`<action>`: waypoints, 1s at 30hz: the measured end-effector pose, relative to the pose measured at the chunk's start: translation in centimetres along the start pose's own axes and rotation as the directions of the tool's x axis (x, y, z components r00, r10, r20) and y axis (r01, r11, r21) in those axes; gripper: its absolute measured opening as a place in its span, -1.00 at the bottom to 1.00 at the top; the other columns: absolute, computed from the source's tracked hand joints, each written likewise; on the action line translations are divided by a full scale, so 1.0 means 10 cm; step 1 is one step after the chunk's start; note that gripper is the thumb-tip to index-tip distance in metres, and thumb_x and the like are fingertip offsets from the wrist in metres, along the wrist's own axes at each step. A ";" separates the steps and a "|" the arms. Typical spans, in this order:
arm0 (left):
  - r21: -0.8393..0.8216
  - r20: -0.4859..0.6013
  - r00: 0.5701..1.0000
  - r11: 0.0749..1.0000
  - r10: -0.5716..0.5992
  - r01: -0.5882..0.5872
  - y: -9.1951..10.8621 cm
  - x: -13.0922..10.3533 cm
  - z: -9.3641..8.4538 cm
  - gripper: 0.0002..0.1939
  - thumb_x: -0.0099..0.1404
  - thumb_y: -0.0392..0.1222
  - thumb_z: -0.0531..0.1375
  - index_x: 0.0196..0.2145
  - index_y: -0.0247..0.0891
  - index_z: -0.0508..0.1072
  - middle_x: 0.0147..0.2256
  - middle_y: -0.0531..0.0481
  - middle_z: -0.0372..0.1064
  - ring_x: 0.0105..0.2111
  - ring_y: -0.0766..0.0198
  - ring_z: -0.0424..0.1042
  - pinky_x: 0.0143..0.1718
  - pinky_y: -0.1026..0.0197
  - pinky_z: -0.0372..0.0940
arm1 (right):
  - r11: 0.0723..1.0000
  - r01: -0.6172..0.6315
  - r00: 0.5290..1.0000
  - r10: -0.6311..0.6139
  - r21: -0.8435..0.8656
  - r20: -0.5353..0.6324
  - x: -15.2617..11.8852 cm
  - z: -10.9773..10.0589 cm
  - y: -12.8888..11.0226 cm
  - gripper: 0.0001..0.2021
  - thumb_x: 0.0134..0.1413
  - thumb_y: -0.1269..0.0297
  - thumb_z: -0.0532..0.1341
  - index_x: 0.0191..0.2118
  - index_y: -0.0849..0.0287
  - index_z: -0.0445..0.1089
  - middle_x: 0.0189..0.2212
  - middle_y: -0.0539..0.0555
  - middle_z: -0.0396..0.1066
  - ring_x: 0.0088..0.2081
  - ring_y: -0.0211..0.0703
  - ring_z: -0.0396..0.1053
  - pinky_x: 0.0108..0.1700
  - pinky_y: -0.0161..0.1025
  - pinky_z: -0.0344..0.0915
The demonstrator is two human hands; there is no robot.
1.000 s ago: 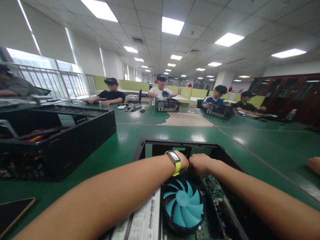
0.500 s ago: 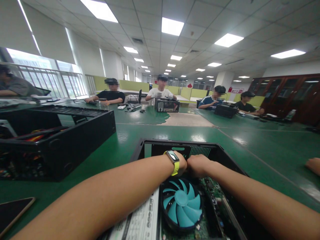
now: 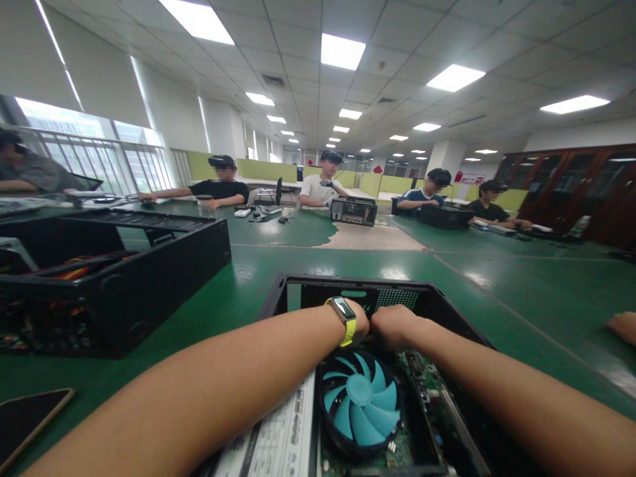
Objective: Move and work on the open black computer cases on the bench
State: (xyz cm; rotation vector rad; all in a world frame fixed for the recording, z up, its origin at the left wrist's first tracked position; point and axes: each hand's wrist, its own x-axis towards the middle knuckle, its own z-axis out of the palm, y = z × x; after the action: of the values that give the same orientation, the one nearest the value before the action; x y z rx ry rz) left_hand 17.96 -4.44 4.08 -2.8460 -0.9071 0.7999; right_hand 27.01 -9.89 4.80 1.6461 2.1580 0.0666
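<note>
Both hands reach into the far end of an open black computer case (image 3: 424,289), close together. My left hand (image 3: 362,320), with a yellow-banded smartwatch (image 3: 345,317) at its wrist, bends down into the case and its fingers are hidden. Beside it, my right hand (image 3: 395,326) is curled closed, knuckles up; whatever its fingertips hold is out of sight. Just below the hands sits a round cooling fan (image 3: 361,391) with turquoise blades, over a green circuit board (image 3: 415,371). A white-labelled metal box (image 3: 278,430) lies left of the fan, partly under my left forearm.
Another open black computer case (image 3: 163,278) stands on the green table (image 3: 258,265) to the left. A dark flat device (image 3: 32,421) lies at the lower left. A co-worker's hand (image 3: 623,328) rests at the right edge. Several people sit across the table, some with computer cases.
My hands stay almost in place inside the case. Across the table, the co-worker in white has leaned right and turned a computer case, which now sits further right.
</note>
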 end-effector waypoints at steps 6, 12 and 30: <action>0.062 0.063 0.998 0.998 0.018 -0.022 0.00 -0.03 -0.02 -0.83 -0.19 -0.28 0.38 -0.51 -0.20 0.58 -0.49 -0.08 0.48 -0.36 -0.02 0.48 -0.26 0.05 0.38 | 1.000 0.010 1.000 -0.010 -0.010 -0.016 0.02 -0.02 0.04 -0.73 -0.10 0.30 0.20 -0.25 0.26 0.53 -0.25 0.32 0.51 -0.19 0.20 0.47 -0.26 -0.09 0.38; 0.124 0.096 0.994 0.991 0.044 -0.056 0.04 -0.12 -0.11 -0.90 -0.14 -0.35 0.33 -0.54 -0.34 0.54 -0.51 -0.16 0.47 -0.42 -0.04 0.47 -0.29 -0.02 0.38 | 1.000 -0.003 1.000 0.003 0.000 -0.003 0.04 0.01 0.06 -0.71 -0.10 0.28 0.20 -0.24 0.28 0.53 -0.25 0.33 0.51 -0.20 0.20 0.47 -0.26 -0.08 0.39; 0.124 0.122 0.990 0.989 0.066 -0.082 0.03 -0.21 -0.19 -0.67 -0.13 -0.38 0.30 -0.30 -0.32 0.55 -0.29 -0.17 0.52 -0.27 0.00 0.47 -0.25 0.08 0.39 | 1.000 -0.017 0.999 0.017 -0.012 0.052 -0.01 -0.05 0.01 -0.64 -0.20 0.36 0.26 -0.16 0.27 0.50 -0.20 0.32 0.49 -0.12 0.13 0.45 -0.17 -0.16 0.36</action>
State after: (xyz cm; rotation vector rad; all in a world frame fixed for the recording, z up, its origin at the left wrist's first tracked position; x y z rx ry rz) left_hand 17.57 -5.65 6.66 -2.7599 -0.7355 1.0043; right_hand 26.94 -9.83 5.28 1.6415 2.1015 0.0412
